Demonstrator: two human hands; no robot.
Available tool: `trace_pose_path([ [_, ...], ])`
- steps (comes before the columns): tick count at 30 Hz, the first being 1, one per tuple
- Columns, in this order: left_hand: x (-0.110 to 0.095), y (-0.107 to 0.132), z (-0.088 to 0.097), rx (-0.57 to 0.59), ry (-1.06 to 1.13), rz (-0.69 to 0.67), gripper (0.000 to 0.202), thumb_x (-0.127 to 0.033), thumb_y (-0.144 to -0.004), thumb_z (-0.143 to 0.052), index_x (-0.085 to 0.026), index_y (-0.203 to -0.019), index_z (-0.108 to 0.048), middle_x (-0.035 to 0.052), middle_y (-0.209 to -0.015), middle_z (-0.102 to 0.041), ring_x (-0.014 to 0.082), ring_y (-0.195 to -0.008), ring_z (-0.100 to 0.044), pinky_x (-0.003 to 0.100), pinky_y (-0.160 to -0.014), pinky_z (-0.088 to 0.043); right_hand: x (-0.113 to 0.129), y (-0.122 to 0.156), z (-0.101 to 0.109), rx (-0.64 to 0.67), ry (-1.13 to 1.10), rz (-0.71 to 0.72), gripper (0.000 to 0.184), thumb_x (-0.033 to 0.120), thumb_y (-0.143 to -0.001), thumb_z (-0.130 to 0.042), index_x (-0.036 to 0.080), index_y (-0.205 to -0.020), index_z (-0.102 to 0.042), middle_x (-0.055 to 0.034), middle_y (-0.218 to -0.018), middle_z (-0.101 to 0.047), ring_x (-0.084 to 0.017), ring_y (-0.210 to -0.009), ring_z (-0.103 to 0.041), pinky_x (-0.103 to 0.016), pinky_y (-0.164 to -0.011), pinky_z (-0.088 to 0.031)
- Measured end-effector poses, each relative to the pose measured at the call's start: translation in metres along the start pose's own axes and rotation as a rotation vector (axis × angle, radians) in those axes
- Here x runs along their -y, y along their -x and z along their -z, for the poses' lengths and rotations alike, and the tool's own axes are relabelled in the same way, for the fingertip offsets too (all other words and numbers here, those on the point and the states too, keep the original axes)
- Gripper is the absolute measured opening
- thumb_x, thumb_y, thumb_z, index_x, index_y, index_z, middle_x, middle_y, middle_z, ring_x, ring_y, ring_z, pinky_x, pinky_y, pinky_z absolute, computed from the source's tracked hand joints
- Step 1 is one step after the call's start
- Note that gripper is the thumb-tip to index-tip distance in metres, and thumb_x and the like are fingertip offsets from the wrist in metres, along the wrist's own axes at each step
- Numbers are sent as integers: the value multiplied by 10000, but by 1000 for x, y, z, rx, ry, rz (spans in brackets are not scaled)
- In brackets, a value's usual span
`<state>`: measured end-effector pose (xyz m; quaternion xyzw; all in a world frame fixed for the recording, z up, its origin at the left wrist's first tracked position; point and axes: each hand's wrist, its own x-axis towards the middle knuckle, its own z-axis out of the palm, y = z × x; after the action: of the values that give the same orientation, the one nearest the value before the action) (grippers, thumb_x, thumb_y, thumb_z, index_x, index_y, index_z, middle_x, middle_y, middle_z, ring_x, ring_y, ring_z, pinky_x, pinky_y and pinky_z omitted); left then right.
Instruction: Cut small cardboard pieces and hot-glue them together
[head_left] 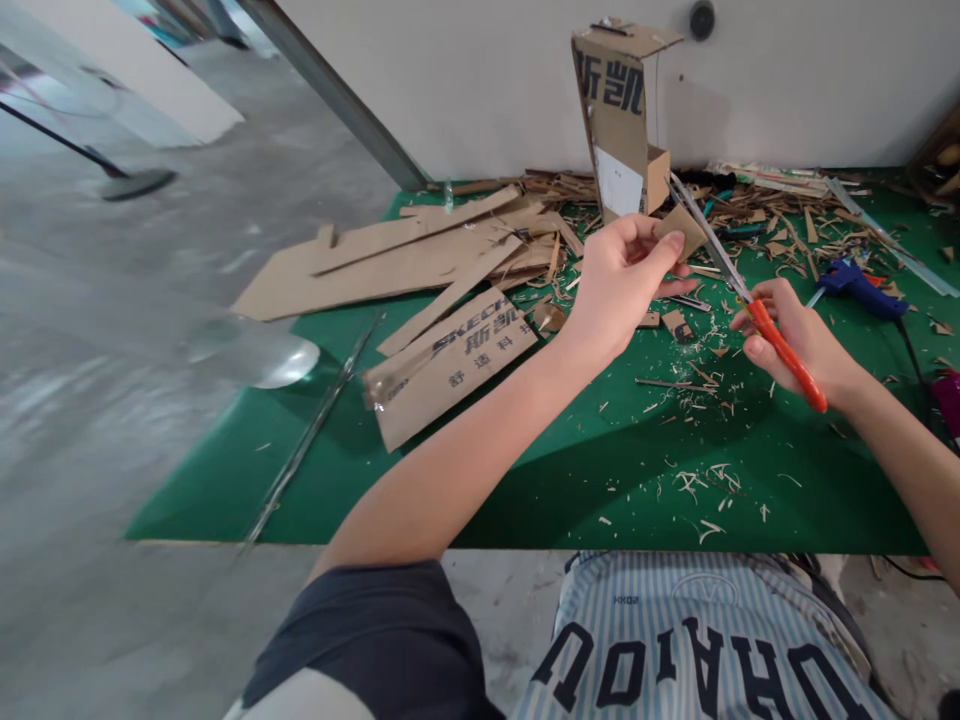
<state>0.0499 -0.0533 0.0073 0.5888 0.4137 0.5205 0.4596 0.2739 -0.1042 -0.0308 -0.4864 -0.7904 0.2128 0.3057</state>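
A small piece of brown cardboard (682, 233) is pinched between the thumb and fingers of my left hand (626, 270). My right hand (795, 335) grips the orange handles of a pair of scissors (786, 352), whose blades point up and away to the left. The blades lie at the right edge of the cardboard piece; whether they are cutting into it I cannot tell. Behind my left hand stands a tall cardboard structure (621, 120) with dark printed characters and a flat top.
Cardboard sheets and strips (390, 255) lie on the left of the green table (585, 470), beside a printed cardboard panel (457, 365). Scraps (795, 235) cover the back. A blue glue gun (859, 285) lies at right, and long thin clear strips (319, 425) cross the left side.
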Motion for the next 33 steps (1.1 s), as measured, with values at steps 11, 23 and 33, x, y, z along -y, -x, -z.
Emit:
trace_pose_path([
  [11,0,3,-2,1,26,12,171,-337,-955,-643,-198,-895,-563,8,-801,-643,132,-837,-712,303,-820,-659,0,0,-1,-12,0,9,610,761,-826,-600,266,-1140,-429,-42,-862,-645,-239,-768,-622,-374,-624,-490],
  [23,-5,4,-3,-39,18,-14,147,-318,-964,-629,-199,-901,-570,7,-853,-629,142,-881,-717,342,-856,-648,3,0,-4,-5,-2,4,615,780,-826,-568,249,-1081,-391,-79,-875,-663,-283,-839,-655,-401,-636,-488],
  [33,-2,2,-1,-40,38,-33,196,-376,-944,-664,-198,-943,-583,12,-887,-618,173,-953,-723,362,-857,-650,3,1,-2,-10,-25,-5,572,733,-840,-595,272,-1136,-431,-48,-892,-662,-245,-759,-644,-398,-620,-501],
])
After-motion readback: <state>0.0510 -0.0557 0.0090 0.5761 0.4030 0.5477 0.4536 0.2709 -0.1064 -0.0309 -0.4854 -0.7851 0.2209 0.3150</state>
